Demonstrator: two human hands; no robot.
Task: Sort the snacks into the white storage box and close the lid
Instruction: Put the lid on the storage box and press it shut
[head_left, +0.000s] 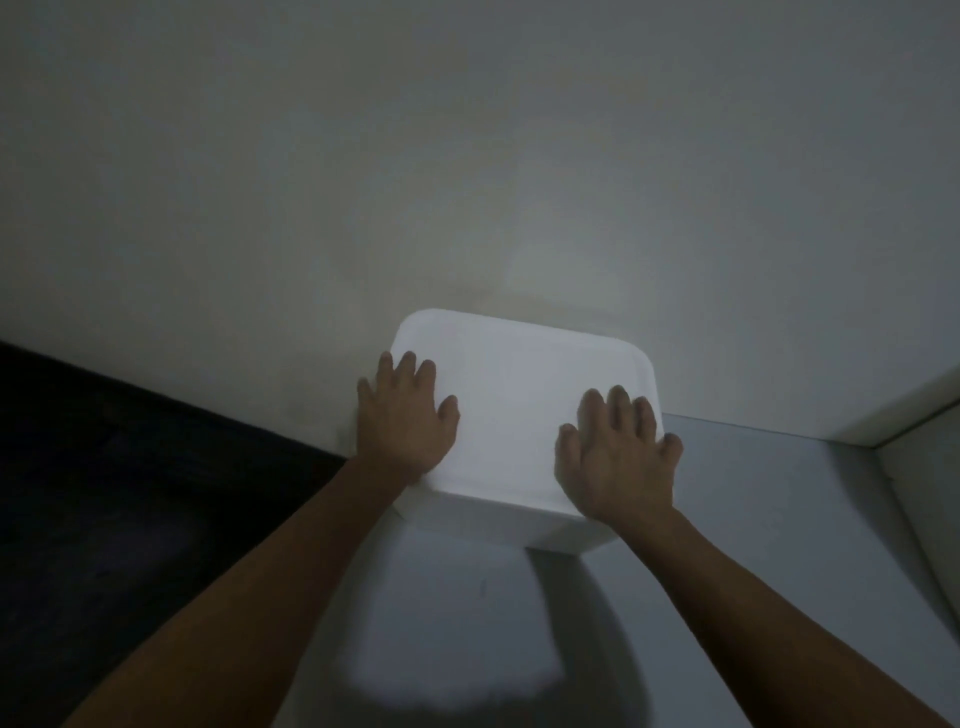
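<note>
The white storage box (558, 532) stands on a pale surface against the wall, with its white lid (514, 410) lying flat on top. My left hand (405, 423) rests palm down on the lid's left side, fingers spread. On the lid's right side lies my right hand (618, 454), also flat, its fingertips at the right rim. Neither hand holds anything. No snacks show; the lid hides the inside of the box.
A pale grey surface (727, 545) carries the box and runs toward me. A plain wall (467, 156) rises behind it. A dark area (104, 493) lies to the left, and a white ledge (904, 415) borders the right.
</note>
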